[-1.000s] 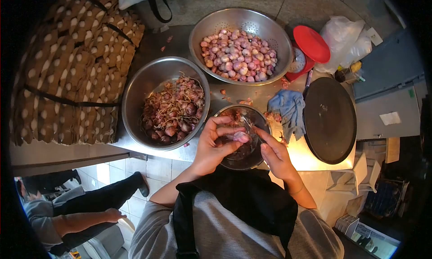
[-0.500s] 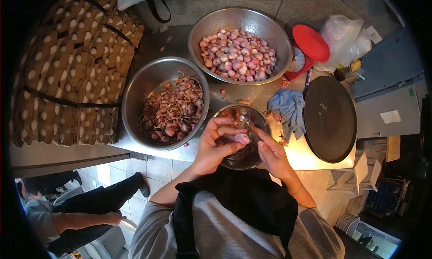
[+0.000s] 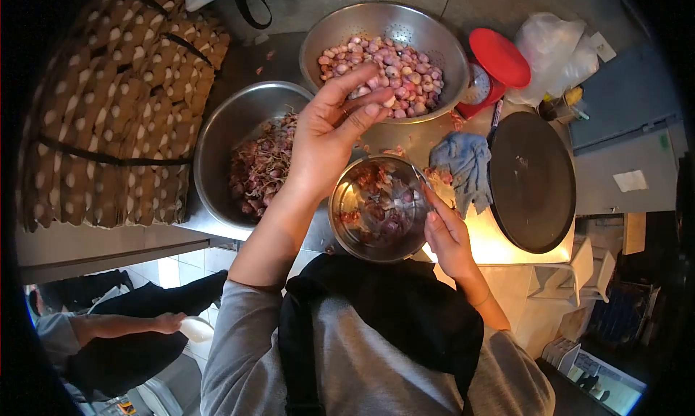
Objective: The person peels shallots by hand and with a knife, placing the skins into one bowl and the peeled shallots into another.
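Note:
My left hand [image 3: 329,130] is raised over the near edge of the steel colander [image 3: 311,61], its fingers apart. Peeled pink shallots [image 3: 416,83] fill the colander's bottom, some hidden behind my fingers. My right hand [image 3: 449,235] grips a small knife [image 3: 418,173] at the right rim of a small steel bowl [image 3: 337,228]. Inside that bowl lie skins and a few dark shallots [image 3: 391,226]. Left of my forearm stands a larger steel basin [image 3: 217,134] of unpeeled shallots [image 3: 260,163] with dry roots, partly covered by my arm.
A blue cloth [image 3: 463,163] and a round black pan [image 3: 532,184] lie to the right. Behind them are a red scale [image 3: 499,58] and plastic bags [image 3: 546,51]. Strapped egg trays [image 3: 116,112] are stacked at left. Another person [image 3: 123,336] holding a white dish is at lower left.
My left hand has moved from above the small bowl, where it held a peeled shallot, up to the colander and opened. My right hand has shifted slightly right and down with the knife.

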{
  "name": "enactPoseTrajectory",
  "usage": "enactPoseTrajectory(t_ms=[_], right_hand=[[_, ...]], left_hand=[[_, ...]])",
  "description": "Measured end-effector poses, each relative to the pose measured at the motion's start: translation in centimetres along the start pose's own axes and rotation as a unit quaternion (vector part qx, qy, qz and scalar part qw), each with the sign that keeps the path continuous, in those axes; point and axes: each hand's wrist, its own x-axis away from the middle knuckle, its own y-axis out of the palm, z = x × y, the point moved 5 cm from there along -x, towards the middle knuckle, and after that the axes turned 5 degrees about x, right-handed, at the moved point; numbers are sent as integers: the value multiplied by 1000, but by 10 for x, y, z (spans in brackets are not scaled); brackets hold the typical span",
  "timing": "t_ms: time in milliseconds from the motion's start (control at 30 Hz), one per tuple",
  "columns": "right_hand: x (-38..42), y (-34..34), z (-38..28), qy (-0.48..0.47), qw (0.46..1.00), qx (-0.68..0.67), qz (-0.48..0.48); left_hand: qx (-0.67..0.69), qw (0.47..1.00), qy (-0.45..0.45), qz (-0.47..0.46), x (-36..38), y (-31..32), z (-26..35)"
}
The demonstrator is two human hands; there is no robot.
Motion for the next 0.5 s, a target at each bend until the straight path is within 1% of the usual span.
enactPoseTrajectory(t_ms=[67,100,133,167,267,300,367,467,500], right_hand=[[0,-3,1,5,1000,13,11],[0,-5,2,7,1000,20,16],[0,-6,4,11,1000,11,14],[0,-6,6,14,1000,3,10],[-1,-5,9,21,1000,4,4],[-2,-4,9,21,1000,9,2],[-2,-4,8,19,1000,8,1],[-1,-8,7,4,1000,19,18],[0,-10,7,-2,999,24,27]], left_hand=[[-74,997,-13,-22,2,-4,-12],[-174,983,-40,-50,5,-8,-23],[-272,957,-66,-77,11,-14,-37],[-367,920,-91,-102,18,-19,-51],[-532,809,-80,-237,39,-14,-81],[-580,758,-116,-276,48,-15,-97],[-662,639,-184,-346,67,-19,-129],[-672,596,-156,-410,89,-17,-155],[-658,604,-150,-424,91,-15,-155]])
